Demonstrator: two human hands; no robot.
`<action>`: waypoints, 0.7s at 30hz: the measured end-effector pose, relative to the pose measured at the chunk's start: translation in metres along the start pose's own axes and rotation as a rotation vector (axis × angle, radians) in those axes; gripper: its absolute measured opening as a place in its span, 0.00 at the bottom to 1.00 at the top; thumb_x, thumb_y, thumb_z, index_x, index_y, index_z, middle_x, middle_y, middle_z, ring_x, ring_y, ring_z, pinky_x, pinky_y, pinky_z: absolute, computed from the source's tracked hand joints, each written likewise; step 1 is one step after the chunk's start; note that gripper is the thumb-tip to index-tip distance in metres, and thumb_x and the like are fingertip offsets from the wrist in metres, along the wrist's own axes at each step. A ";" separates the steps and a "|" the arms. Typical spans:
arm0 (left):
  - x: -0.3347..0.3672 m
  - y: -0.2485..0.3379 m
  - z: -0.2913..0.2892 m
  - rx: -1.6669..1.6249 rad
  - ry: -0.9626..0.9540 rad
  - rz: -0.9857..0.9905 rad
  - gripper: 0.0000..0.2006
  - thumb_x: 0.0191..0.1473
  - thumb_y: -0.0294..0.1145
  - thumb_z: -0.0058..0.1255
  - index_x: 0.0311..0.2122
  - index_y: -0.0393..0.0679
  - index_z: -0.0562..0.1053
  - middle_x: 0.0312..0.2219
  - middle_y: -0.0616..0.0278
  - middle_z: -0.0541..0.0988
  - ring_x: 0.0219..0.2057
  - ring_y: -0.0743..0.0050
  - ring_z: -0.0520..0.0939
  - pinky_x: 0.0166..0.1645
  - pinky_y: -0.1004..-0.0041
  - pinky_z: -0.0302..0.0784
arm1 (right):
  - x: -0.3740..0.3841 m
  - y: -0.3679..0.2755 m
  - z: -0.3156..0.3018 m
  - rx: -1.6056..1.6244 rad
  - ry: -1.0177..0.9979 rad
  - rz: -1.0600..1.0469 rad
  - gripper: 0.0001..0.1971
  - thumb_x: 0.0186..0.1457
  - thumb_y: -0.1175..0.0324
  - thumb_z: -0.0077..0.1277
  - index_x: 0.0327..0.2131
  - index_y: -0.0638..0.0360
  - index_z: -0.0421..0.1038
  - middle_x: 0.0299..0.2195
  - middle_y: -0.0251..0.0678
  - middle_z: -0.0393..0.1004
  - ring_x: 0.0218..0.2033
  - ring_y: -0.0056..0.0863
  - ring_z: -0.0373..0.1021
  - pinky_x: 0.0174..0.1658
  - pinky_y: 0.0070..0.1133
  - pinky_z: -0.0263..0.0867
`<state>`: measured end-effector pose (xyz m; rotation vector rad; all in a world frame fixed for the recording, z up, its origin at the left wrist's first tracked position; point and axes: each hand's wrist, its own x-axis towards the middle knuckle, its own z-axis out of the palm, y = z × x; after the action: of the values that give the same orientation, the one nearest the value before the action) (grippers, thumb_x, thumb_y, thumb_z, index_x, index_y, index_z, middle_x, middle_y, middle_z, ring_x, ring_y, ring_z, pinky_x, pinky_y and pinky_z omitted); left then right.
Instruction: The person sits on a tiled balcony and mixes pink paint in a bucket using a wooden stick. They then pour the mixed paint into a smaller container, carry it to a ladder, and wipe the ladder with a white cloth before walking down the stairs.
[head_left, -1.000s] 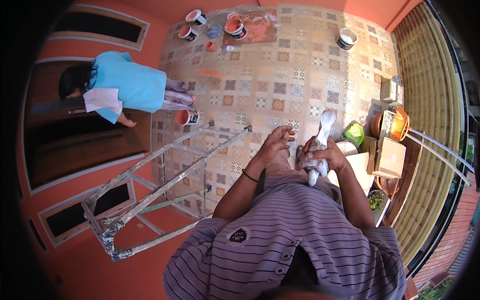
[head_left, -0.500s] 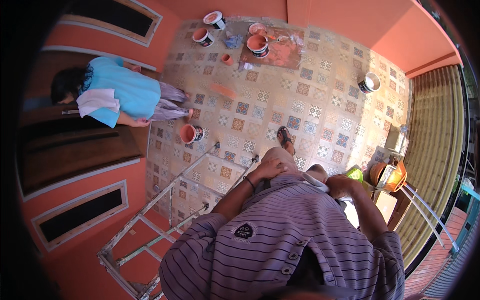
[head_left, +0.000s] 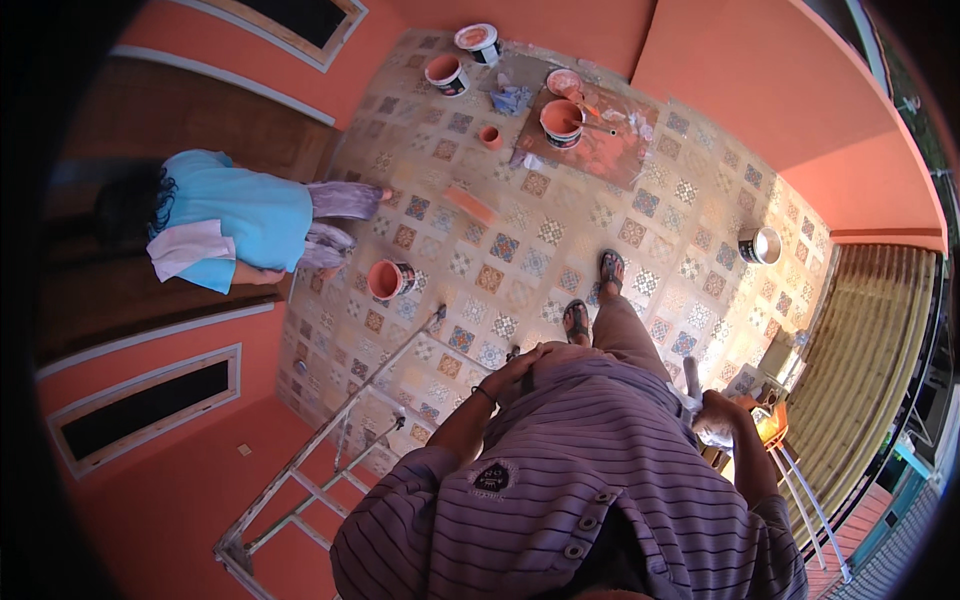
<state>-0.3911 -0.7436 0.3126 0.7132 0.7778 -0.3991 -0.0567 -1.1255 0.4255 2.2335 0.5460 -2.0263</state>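
My left hand [head_left: 517, 369], with a dark band at the wrist, lies flat against my upper thigh and holds nothing. At my other side, my right hand [head_left: 722, 414] is closed around a pale elongated thing [head_left: 692, 378] with a rounded grey end that points away from me. Whitish material shows by the fingers. The exact kind of this thing cannot be made out. Beside my left arm stands a paint-spattered stepladder [head_left: 330, 440]. My two sandalled feet [head_left: 612, 268] are on the patterned tile floor [head_left: 550, 232].
A person in a blue top [head_left: 240, 215] bends by the brown door at left. Orange paint fills a bucket [head_left: 390, 279] near the ladder, another bucket [head_left: 562, 122] on a stained board [head_left: 610, 150], and more behind. A white bucket [head_left: 760, 246] stands at right, near a corrugated panel [head_left: 870, 330].
My view has turned, and I have stepped so both feet show. My right hand has swung outward with the pale thing. The person in blue has bent further toward the door.
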 end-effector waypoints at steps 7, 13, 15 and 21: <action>0.005 0.011 -0.025 -0.392 0.176 -0.110 0.35 0.71 0.60 0.39 0.66 0.37 0.67 0.62 0.53 0.72 0.64 0.62 0.70 0.69 0.67 0.61 | 0.077 0.029 -0.020 0.786 0.352 -0.152 0.07 0.34 0.76 0.62 0.22 0.67 0.76 0.20 0.39 0.77 0.20 0.30 0.72 0.27 0.28 0.66; 0.052 0.118 -0.029 -0.055 0.283 -0.220 0.35 0.72 0.59 0.38 0.67 0.36 0.65 0.63 0.52 0.71 0.65 0.60 0.70 0.68 0.66 0.62 | 0.177 -0.047 -0.101 0.608 0.470 -0.057 0.14 0.46 0.61 0.62 0.29 0.65 0.79 0.24 0.44 0.78 0.26 0.34 0.74 0.31 0.31 0.68; 0.069 0.186 -0.031 0.100 0.336 -0.214 0.35 0.72 0.59 0.38 0.67 0.36 0.65 0.64 0.52 0.71 0.65 0.60 0.70 0.68 0.66 0.63 | 0.206 -0.072 -0.147 0.570 0.458 -0.030 0.19 0.50 0.55 0.61 0.33 0.66 0.80 0.28 0.47 0.80 0.30 0.38 0.77 0.35 0.33 0.70; 0.061 0.464 -0.013 0.100 0.618 0.623 0.41 0.64 0.66 0.48 0.66 0.37 0.66 0.62 0.48 0.71 0.65 0.54 0.69 0.68 0.53 0.62 | 0.203 -0.156 -0.322 0.294 0.309 -0.237 0.18 0.39 0.59 0.64 0.31 0.64 0.82 0.25 0.46 0.82 0.28 0.37 0.80 0.35 0.32 0.73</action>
<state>-0.0931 -0.4140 0.4606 1.1480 1.0599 0.3728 0.2135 -0.8437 0.2953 2.8093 0.5948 -1.9849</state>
